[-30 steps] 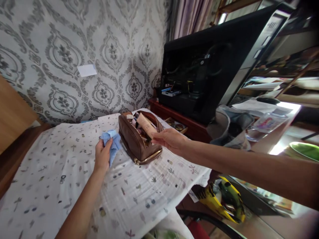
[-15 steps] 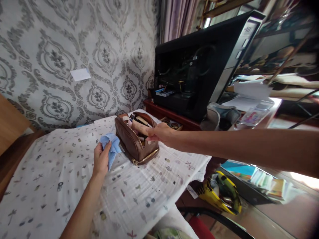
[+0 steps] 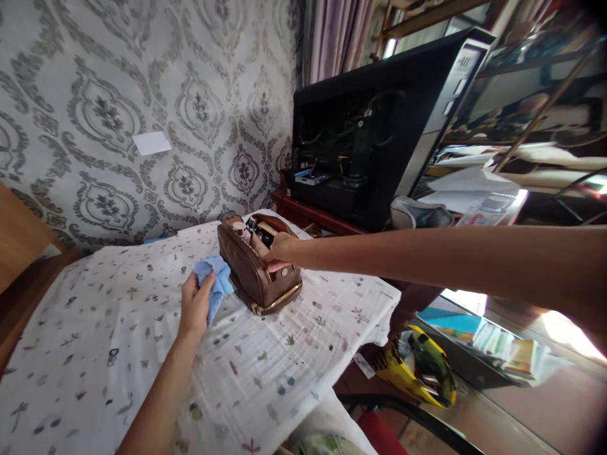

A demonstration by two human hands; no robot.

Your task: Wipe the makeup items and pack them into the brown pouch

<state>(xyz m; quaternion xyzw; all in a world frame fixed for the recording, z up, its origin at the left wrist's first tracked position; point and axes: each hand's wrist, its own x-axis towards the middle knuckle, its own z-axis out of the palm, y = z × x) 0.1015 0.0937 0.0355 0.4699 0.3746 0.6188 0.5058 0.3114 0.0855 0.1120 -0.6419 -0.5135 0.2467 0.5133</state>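
A brown leather toiletry bag (image 3: 243,265) stands unzipped on a white printed cloth (image 3: 142,354), with several cosmetics inside. My right hand (image 3: 283,248) reaches into the bag's mouth from the right. Its fingers are closed on a pale pink tube (image 3: 258,245), which lies low among the contents; the fingertips are partly hidden by the bag's wall. Close to the bag's left side, my left hand (image 3: 195,302) pinches a crumpled light blue cloth (image 3: 219,287) between thumb and fingers. A white-capped item (image 3: 238,227) shows at the bag's far end.
A black computer case (image 3: 360,139) with a glass side stands on a reddish wooden surface behind the bag. Papers and a grey pouch (image 3: 417,213) lie to its right. Below the table's right edge are a yellow-and-black bag (image 3: 412,373) and a bin of books (image 3: 493,347).
My right hand has moved slightly left and lowered the pink tube deeper into the bag. The left hand with the blue cloth has barely shifted.
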